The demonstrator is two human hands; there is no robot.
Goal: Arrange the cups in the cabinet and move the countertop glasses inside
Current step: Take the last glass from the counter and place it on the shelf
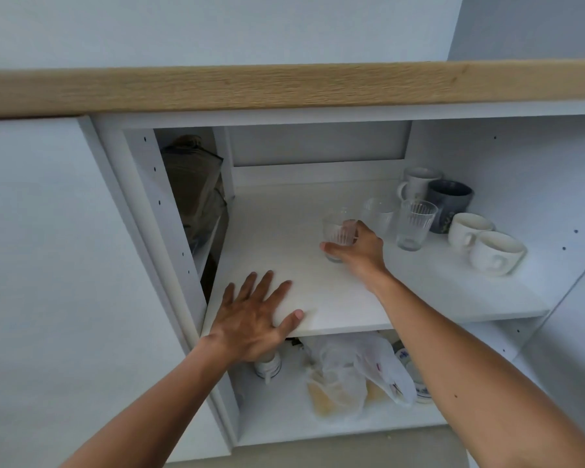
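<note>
R hand (358,251) is wrapped round a small ribbed glass (337,235), fingers (350,228) clenched on its far side and thumb across the near side; the glass stands upright on the white shelf (318,292) of the open cabinet, approx mid-shelf, bottom touching the board. L hand (254,319) lies flat on the shelf's front left corner, fingers spread and released, grasping nothing, thumb hooked over the front edge.

Just right of the held glass: a second clear glass (378,212) behind it and a taller ribbed glass (416,224) beside that, both upright. Behind them, at the back right, a white mug (417,184) and a dark grey mug (450,204) side by side. Nearer the front on the right, two cream cups (470,229) (497,253) touching each other, handles facing forward.

Wooden bench (284,87) edge runs across above the cabinet opening. Lower shelf holds a clear plastic bag (355,376) and a small white bottle (267,364), partly hidden under the L hand. Left compartment: something brownish, too dim to tell.
</note>
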